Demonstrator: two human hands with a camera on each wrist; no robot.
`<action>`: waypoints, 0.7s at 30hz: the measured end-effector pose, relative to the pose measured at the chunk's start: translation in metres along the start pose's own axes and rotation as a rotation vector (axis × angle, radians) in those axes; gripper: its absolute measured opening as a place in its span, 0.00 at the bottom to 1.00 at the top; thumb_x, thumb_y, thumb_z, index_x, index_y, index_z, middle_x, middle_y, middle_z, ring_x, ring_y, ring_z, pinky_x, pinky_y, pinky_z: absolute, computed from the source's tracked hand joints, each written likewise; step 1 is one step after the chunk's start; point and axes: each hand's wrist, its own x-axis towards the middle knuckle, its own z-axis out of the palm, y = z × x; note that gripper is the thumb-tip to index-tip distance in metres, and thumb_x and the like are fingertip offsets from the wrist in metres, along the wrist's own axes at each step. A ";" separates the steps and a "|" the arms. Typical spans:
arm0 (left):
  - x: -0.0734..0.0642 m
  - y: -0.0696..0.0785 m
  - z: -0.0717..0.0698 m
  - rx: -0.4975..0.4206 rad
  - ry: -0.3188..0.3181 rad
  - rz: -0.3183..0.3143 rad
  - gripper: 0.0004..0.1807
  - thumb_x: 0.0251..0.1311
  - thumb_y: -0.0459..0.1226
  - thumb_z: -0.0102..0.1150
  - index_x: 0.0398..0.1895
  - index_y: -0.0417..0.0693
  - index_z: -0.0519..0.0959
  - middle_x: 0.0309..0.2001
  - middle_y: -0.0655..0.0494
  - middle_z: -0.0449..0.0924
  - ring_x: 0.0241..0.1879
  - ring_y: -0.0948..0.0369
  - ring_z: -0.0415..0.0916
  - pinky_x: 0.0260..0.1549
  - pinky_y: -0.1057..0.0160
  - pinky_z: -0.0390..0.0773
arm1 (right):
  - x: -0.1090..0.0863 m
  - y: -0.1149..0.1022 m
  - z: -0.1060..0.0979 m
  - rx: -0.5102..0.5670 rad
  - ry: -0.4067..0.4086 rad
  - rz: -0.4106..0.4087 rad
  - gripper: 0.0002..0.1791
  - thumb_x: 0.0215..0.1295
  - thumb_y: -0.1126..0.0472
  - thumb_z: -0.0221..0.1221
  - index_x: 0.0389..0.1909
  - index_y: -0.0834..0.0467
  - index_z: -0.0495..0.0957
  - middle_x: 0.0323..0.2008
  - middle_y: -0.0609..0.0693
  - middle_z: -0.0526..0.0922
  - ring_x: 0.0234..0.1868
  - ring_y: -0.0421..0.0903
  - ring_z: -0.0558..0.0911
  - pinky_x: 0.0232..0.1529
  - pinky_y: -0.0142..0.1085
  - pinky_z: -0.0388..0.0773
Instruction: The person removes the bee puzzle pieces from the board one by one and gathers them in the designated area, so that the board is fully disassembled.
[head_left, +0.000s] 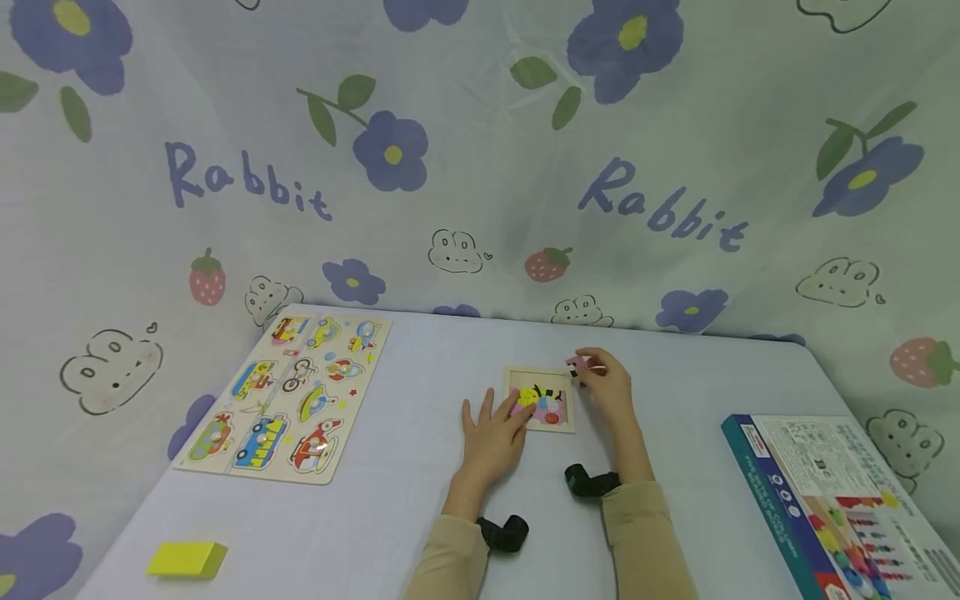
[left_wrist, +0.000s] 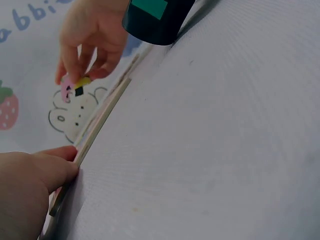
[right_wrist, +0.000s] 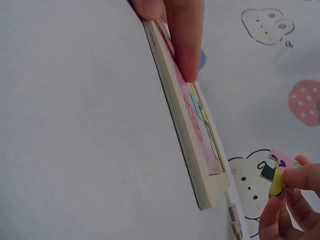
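A small square wooden jigsaw tray lies on the table, partly filled with pink, yellow and blue pieces. My left hand rests on its left side with fingers spread. In the right wrist view, one left fingertip touches the pieces, and the thumb lies at the tray's rim. My right hand pinches a pink, yellow and black jigsaw piece between thumb and fingers. That piece is held above the table, just off the tray's upper right corner. Part of the picture is hidden under my left fingers.
A large wooden peg puzzle board with vehicle pictures lies to the left. Nearer on that side sits a yellow block. A boxed set lies at the right. Behind the table hangs a printed cloth.
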 end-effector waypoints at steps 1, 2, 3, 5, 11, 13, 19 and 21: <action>0.000 0.000 0.000 0.001 0.000 0.001 0.19 0.66 0.45 0.44 0.60 0.66 0.72 0.67 0.59 0.62 0.69 0.46 0.47 0.60 0.34 0.39 | 0.000 0.000 -0.002 0.022 0.006 0.025 0.15 0.63 0.63 0.56 0.51 0.58 0.76 0.42 0.57 0.74 0.38 0.48 0.76 0.33 0.32 0.76; 0.000 0.000 0.000 0.001 0.000 0.001 0.19 0.66 0.45 0.44 0.60 0.66 0.72 0.67 0.59 0.62 0.69 0.46 0.47 0.60 0.34 0.39 | 0.000 0.000 -0.004 0.046 0.013 0.040 0.16 0.62 0.64 0.56 0.52 0.58 0.75 0.41 0.57 0.74 0.37 0.47 0.76 0.32 0.31 0.76; 0.000 0.000 0.000 0.001 -0.001 0.000 0.19 0.66 0.45 0.44 0.60 0.66 0.72 0.67 0.59 0.62 0.69 0.46 0.47 0.60 0.34 0.39 | 0.000 0.000 -0.006 0.063 0.019 0.048 0.16 0.62 0.64 0.56 0.52 0.58 0.75 0.41 0.57 0.74 0.36 0.45 0.76 0.32 0.30 0.76; -0.001 0.000 0.000 0.002 0.004 0.002 0.19 0.66 0.45 0.44 0.60 0.66 0.72 0.67 0.59 0.62 0.69 0.45 0.48 0.60 0.34 0.40 | -0.001 0.000 -0.009 0.111 0.037 0.048 0.17 0.60 0.66 0.56 0.51 0.60 0.75 0.39 0.57 0.73 0.34 0.44 0.76 0.31 0.28 0.76; 0.000 0.000 0.000 0.005 0.010 0.005 0.19 0.66 0.44 0.45 0.59 0.66 0.73 0.67 0.58 0.63 0.69 0.45 0.49 0.60 0.33 0.40 | -0.001 0.000 -0.014 0.196 0.059 0.084 0.18 0.59 0.69 0.54 0.52 0.63 0.74 0.38 0.57 0.72 0.32 0.41 0.75 0.32 0.26 0.77; -0.001 0.000 0.000 0.004 0.007 0.003 0.19 0.66 0.44 0.45 0.59 0.67 0.73 0.67 0.59 0.62 0.69 0.45 0.48 0.60 0.33 0.40 | 0.000 0.002 -0.016 0.223 0.055 0.125 0.19 0.61 0.69 0.54 0.54 0.63 0.73 0.41 0.56 0.70 0.33 0.40 0.74 0.34 0.26 0.77; -0.001 0.001 0.000 0.002 0.008 0.003 0.19 0.66 0.45 0.44 0.59 0.67 0.73 0.67 0.59 0.62 0.69 0.46 0.48 0.60 0.34 0.40 | 0.003 0.004 -0.022 0.263 0.073 0.195 0.19 0.64 0.66 0.54 0.56 0.64 0.71 0.40 0.53 0.70 0.30 0.36 0.76 0.35 0.25 0.77; -0.001 0.001 0.000 0.003 0.013 0.004 0.19 0.66 0.45 0.44 0.59 0.66 0.73 0.67 0.59 0.62 0.69 0.45 0.48 0.60 0.34 0.40 | 0.003 0.004 -0.024 0.266 0.089 0.208 0.19 0.64 0.67 0.54 0.56 0.64 0.72 0.39 0.53 0.71 0.29 0.35 0.76 0.34 0.26 0.77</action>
